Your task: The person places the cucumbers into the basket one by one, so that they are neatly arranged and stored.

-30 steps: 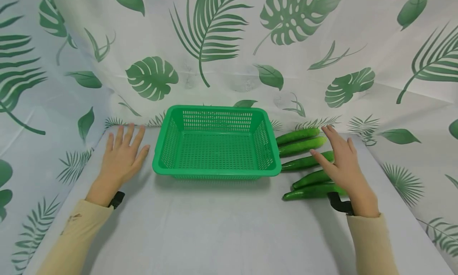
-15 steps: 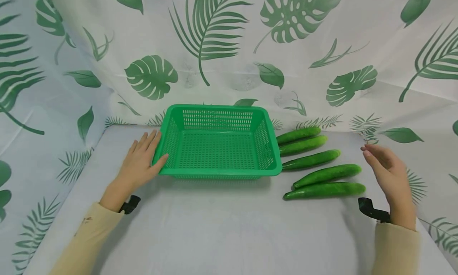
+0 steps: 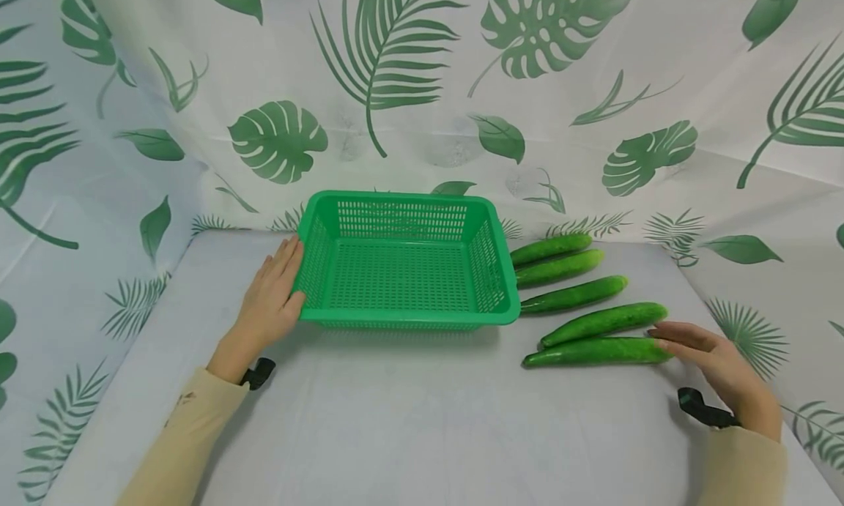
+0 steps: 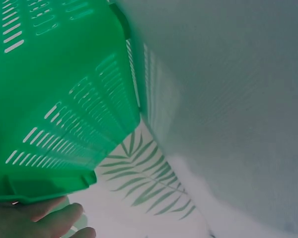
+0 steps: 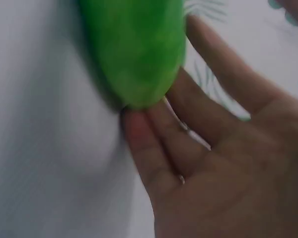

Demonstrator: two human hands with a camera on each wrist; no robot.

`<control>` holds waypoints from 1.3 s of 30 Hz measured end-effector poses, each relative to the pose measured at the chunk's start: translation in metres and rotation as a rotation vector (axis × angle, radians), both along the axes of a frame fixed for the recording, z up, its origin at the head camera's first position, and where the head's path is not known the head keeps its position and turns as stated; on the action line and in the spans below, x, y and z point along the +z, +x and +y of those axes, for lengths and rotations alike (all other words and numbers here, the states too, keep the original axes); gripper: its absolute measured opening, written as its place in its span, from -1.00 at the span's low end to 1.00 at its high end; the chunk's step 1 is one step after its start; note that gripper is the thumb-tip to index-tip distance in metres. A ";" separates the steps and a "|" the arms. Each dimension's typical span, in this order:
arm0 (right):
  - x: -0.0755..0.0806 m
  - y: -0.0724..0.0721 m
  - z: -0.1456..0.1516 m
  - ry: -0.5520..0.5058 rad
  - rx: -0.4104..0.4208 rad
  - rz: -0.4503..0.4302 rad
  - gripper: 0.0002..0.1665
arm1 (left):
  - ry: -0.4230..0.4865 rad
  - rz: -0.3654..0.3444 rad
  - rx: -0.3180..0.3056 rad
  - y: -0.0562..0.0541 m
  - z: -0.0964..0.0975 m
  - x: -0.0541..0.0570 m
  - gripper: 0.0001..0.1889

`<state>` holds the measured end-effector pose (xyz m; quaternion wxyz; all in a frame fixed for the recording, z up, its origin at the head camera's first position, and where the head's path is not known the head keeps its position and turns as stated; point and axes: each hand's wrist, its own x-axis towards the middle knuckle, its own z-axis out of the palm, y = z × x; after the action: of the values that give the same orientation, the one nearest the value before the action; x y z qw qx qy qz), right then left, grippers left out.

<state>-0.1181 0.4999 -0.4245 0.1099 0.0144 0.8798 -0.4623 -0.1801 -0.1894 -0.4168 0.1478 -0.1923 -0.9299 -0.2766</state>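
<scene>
A green plastic basket [image 3: 409, 318] with slotted walls stands upright on the table. My left hand [image 3: 267, 301] lies along its left side, fingers extended at the rim; the left wrist view shows fingertips [image 4: 59, 218] right by the basket's green edge [image 4: 44, 186]. On the right, my right hand [image 3: 722, 367] has reached the rounded end of the front cucumber [image 3: 593, 351]. In the right wrist view its fingers [image 5: 149, 144] touch that cucumber's tip [image 5: 139, 54] and lie loosely around it. Just behind is another cucumber [image 3: 603, 324].
A third cucumber [image 3: 574, 294] and two more, the nearer of them a lighter-tipped cucumber [image 3: 560, 268], lie against the basket's right side, their left ends hidden by its rim. A leaf-patterned curtain [image 3: 409, 147] closes off the back and sides of the white table [image 3: 422, 418].
My left hand has moved right, onto the basket's left side. My right hand swung right, away from above the cucumbers, then came down to the front one's end. Basket and cucumbers have stayed put.
</scene>
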 end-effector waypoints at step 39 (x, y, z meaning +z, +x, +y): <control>-0.019 0.012 0.013 -0.631 -0.017 0.245 -0.35 | 0.005 -0.009 -0.024 -0.002 -0.002 -0.005 -0.25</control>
<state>-0.1058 0.5126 -0.4433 -0.0014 -0.0686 0.6997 -0.7112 -0.1819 -0.1911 -0.4216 0.1408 -0.2020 -0.9274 -0.2815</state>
